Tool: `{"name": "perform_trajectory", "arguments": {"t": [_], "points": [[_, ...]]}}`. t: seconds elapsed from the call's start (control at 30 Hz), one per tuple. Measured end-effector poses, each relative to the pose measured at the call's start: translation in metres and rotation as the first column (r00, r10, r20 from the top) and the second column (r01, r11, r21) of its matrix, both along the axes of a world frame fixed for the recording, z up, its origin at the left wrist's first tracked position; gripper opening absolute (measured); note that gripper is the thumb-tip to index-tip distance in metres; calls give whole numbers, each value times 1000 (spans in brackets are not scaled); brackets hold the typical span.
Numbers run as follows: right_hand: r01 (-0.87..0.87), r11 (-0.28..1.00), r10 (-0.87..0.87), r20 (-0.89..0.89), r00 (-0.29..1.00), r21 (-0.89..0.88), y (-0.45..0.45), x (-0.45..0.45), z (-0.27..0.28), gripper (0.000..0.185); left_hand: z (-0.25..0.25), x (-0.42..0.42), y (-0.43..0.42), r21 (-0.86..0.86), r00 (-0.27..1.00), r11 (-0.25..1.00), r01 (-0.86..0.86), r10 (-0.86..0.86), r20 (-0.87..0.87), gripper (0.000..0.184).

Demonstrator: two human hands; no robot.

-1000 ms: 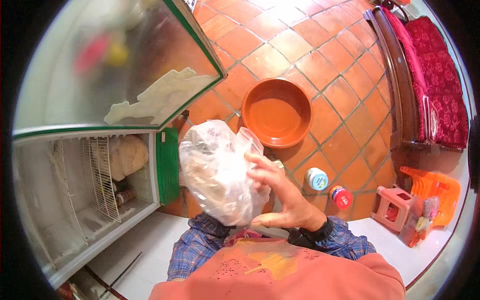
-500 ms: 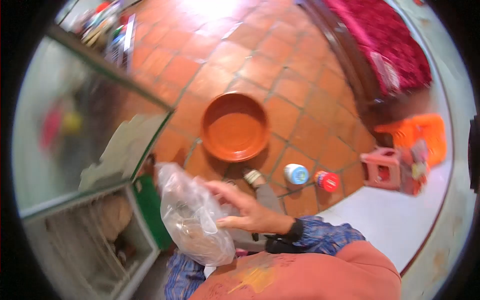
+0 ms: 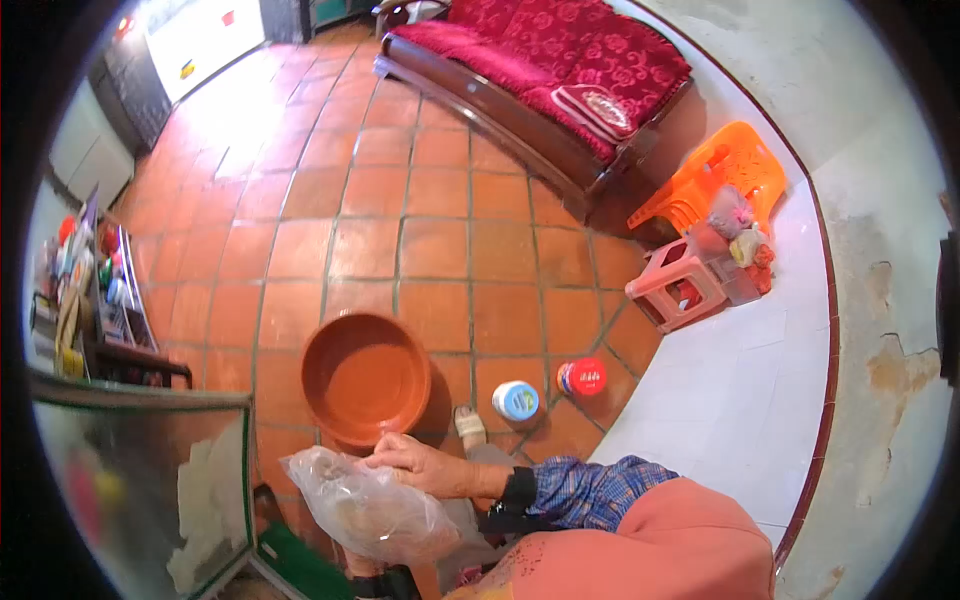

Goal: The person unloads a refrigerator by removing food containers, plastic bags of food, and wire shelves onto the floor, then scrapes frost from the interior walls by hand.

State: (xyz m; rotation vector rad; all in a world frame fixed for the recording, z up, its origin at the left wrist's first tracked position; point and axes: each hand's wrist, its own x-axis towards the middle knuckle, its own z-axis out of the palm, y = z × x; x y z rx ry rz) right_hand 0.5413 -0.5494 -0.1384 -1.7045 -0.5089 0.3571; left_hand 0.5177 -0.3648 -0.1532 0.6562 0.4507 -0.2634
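Observation:
A clear plastic bag (image 3: 375,515) with pale, brownish contents that I cannot make out is held in front of my body. My right hand (image 3: 425,468) has its fingers closed on the bag's upper edge. Beneath the bag, my left hand (image 3: 360,565) supports it; most of that hand is hidden by the bag. Just beyond the bag, a round brown basin (image 3: 366,375) sits on the tiled floor. Right of the basin stand a white jar with a blue lid (image 3: 516,400) and a jar with a red lid (image 3: 583,377).
A glass-panelled cabinet (image 3: 150,490) stands close on the left, with a cluttered rack (image 3: 95,290) beyond. A pink stool (image 3: 680,285) holding bags and an orange plastic chair (image 3: 735,170) stand to the right. A red-covered wooden sofa (image 3: 540,70) is farther back.
My view has swung, showing more of the room. My right hand has gone from open fingers beside the bag to closed on its upper edge. The bag now lies more sideways.

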Motion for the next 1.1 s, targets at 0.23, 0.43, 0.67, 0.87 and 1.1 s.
{"name": "perform_trajectory", "arguments": {"t": [0.23, 0.43, 0.67, 0.87, 1.1], "points": [[438, 845, -235, -523, 820, 307, -120, 32, 21, 42, 35, 54, -112, -35, 979, 979, 202, -202, 13, 58], [489, 706, -36, -663, 748, 513, -260, 7, 69, 61, 69, 115, -201, 52, 859, 874, 483, -485, 164, 50], [669, 709, -264, -795, 546, 224, -298, -21, 146, 75, 109, 156, -280, 575, 556, 536, 618, -815, 163, 44], [842, 315, -186, -841, 508, 438, -315, -8, 44, 58, 126, 226, -340, 655, 201, 225, 722, -973, 113, 49], [854, 163, -381, -767, 517, 495, -362, 135, 73, 48, 97, 359, -375, 296, 187, 222, 929, -972, 143, 69]]}}
